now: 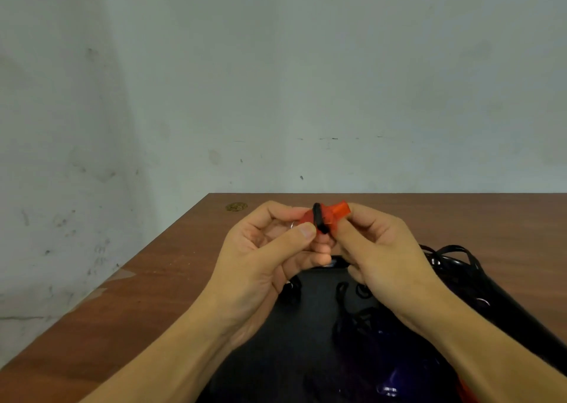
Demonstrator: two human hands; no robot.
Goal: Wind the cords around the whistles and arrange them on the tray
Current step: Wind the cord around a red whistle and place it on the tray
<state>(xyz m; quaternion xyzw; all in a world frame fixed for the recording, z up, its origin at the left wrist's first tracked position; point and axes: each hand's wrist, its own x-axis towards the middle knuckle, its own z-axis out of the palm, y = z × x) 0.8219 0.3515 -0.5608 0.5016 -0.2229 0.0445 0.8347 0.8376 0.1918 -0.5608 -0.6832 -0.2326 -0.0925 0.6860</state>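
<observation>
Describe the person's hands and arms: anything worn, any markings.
Both forearms are bare as far as the frame shows: no sleeves, watch or bands. The left hand and right hand wear no gloves or visible rings. Nails look short and unpainted. No markings visible.

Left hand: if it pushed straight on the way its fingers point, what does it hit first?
Likely the right hand. The left hand points right across the red whistle both hands pinch, so the right fingertips sit just beyond. Depth is unclear.
</observation>
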